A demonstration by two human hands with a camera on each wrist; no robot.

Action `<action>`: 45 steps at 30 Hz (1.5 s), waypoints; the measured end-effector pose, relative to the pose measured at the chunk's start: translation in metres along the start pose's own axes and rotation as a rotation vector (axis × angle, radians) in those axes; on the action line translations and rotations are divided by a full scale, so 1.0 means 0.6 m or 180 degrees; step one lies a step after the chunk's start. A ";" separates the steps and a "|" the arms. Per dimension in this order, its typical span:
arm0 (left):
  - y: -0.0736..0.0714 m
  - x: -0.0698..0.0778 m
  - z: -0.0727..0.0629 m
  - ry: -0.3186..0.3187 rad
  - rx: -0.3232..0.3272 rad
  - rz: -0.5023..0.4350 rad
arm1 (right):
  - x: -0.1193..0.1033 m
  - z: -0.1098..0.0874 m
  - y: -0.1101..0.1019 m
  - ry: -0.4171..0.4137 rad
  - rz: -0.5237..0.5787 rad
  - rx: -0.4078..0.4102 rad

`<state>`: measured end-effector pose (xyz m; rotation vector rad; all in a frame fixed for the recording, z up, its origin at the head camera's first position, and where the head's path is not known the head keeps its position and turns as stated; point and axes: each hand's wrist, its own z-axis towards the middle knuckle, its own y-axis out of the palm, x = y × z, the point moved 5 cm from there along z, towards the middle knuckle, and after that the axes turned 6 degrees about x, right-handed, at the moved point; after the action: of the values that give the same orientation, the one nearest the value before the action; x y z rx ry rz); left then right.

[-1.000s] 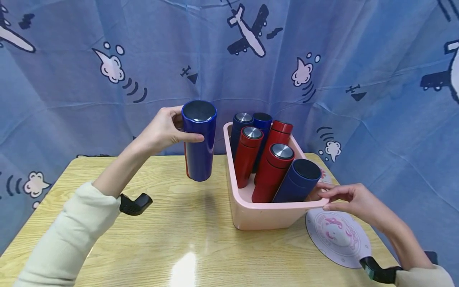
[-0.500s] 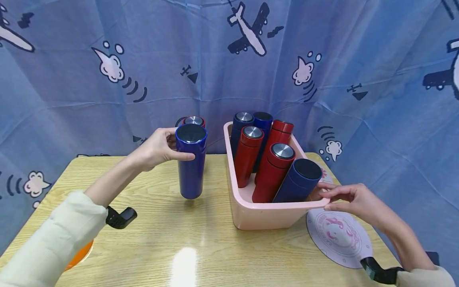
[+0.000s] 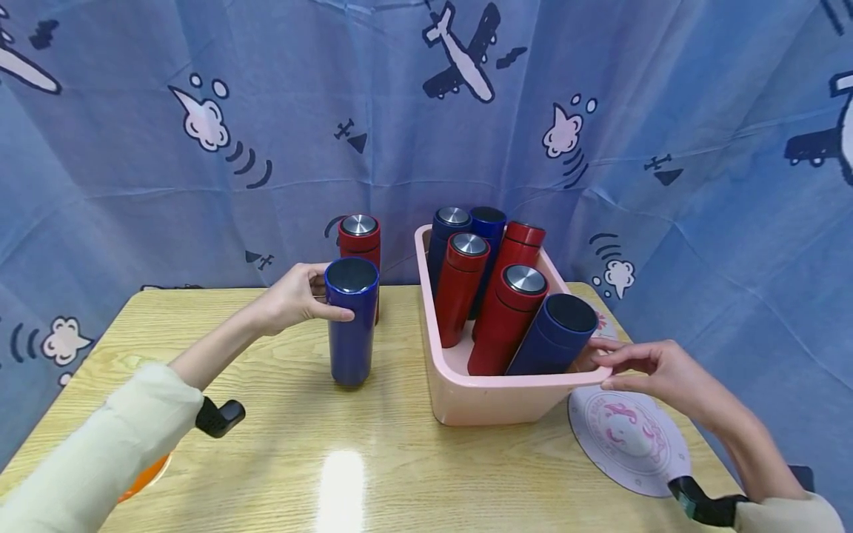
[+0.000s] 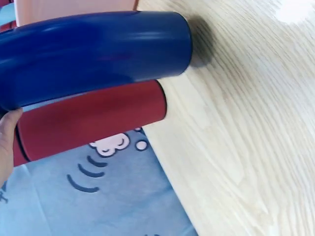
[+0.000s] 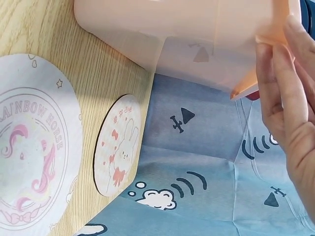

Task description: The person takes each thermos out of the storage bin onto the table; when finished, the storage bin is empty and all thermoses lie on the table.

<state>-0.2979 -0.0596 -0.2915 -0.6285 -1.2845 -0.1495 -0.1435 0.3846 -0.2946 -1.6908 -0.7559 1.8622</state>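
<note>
My left hand (image 3: 293, 300) grips a blue thermos bottle (image 3: 352, 340) near its black-topped lid, with the thumb across the near side. The bottle is upright, its base at or just above the wooden table; I cannot tell whether they touch. Behind it stands a red thermos bottle (image 3: 360, 240) with a silver lid top, partly hidden, its body (image 4: 98, 118) showing in the left wrist view. At the right, my right hand (image 3: 646, 368) pinches the rim corner of a pink bin (image 3: 493, 403). Inside lean several red and blue bottles, among them a red one (image 3: 509, 318).
Two round printed mats lie right of the bin, a pony mat (image 5: 29, 152) and a rabbit mat (image 5: 118, 147). An orange object (image 3: 145, 477) shows partly beneath my left sleeve. A blue curtain (image 3: 280, 111) hangs behind the table (image 3: 253, 444).
My left hand has lowered the blue thermos bottle toward the table and slightly left, bringing the red bottle behind it into view. The right hand has stayed on the bin's rim.
</note>
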 end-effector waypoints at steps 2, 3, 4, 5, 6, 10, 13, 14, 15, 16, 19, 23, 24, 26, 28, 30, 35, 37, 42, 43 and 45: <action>-0.001 -0.007 0.002 -0.0004 -0.0018 -0.0001 | 0.001 0.001 0.001 0.0011 -0.0001 0.0001; 0.000 -0.009 0.004 0.0002 -0.0038 -0.0019 | 0.002 0.001 0.002 0.0016 -0.0007 0.0008; 0.000 -0.011 0.005 0.0002 -0.0054 -0.0033 | 0.002 0.002 0.002 0.0008 -0.0009 0.0001; 0.000 -0.014 0.007 0.0006 -0.0073 -0.0055 | 0.003 0.002 0.002 0.0005 -0.0006 -0.0004; 0.001 -0.016 0.008 0.0020 -0.0096 -0.0072 | 0.005 0.003 0.002 0.0009 0.0002 -0.0007; 0.003 -0.024 0.016 0.0043 -0.0205 -0.0172 | 0.008 0.003 0.003 0.0013 0.0071 -0.0015; 0.004 -0.030 0.023 0.0056 -0.0279 -0.0248 | 0.008 0.002 0.004 -0.0004 0.0125 -0.0017; 0.004 -0.031 0.025 0.0069 -0.0303 -0.0269 | 0.008 0.002 0.005 -0.0014 0.0134 -0.0015; 0.004 -0.032 0.027 0.0079 -0.0323 -0.0286 | 0.007 0.001 0.005 -0.0031 0.0138 -0.0013; 0.005 -0.034 0.030 0.0090 -0.0337 -0.0296 | 0.006 0.001 0.005 -0.0053 0.0145 -0.0026; 0.003 -0.037 0.037 0.0127 -0.0347 -0.0296 | 0.003 0.000 0.006 -0.0079 0.0146 -0.0017; -0.003 -0.040 0.046 0.0129 -0.0314 -0.0260 | 0.000 -0.002 0.005 -0.0111 0.0156 -0.0019; -0.004 -0.041 0.047 0.0123 -0.0307 -0.0246 | 0.000 -0.002 0.005 -0.0117 0.0155 -0.0022; -0.005 -0.041 0.051 0.0108 -0.0303 -0.0229 | 0.000 -0.002 0.005 -0.0120 0.0157 -0.0016; -0.006 -0.042 0.055 0.0068 -0.0308 -0.0238 | 0.000 -0.003 0.005 -0.0124 0.0157 -0.0010; -0.007 -0.044 0.058 0.0031 -0.0305 -0.0239 | 0.000 -0.003 0.005 -0.0131 0.0163 -0.0010; -0.006 -0.047 0.063 -0.0025 -0.0346 -0.0313 | 0.002 -0.002 0.004 -0.0132 0.0173 -0.0008; -0.006 -0.049 0.064 -0.0031 -0.0366 -0.0333 | 0.003 -0.001 0.003 -0.0133 0.0182 -0.0008; -0.005 -0.052 0.067 -0.0046 -0.0388 -0.0337 | 0.003 0.000 0.001 -0.0112 0.0164 0.0009; -0.005 -0.052 0.068 -0.0045 -0.0390 -0.0337 | 0.003 0.000 0.001 -0.0107 0.0144 0.0016; -0.005 -0.053 0.069 -0.0043 -0.0392 -0.0341 | 0.003 0.000 0.001 -0.0110 0.0105 0.0020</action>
<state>-0.3437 -0.0480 -0.3138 -0.6668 -1.3297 -0.3149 -0.1436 0.3855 -0.2961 -1.6808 -0.7391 1.9187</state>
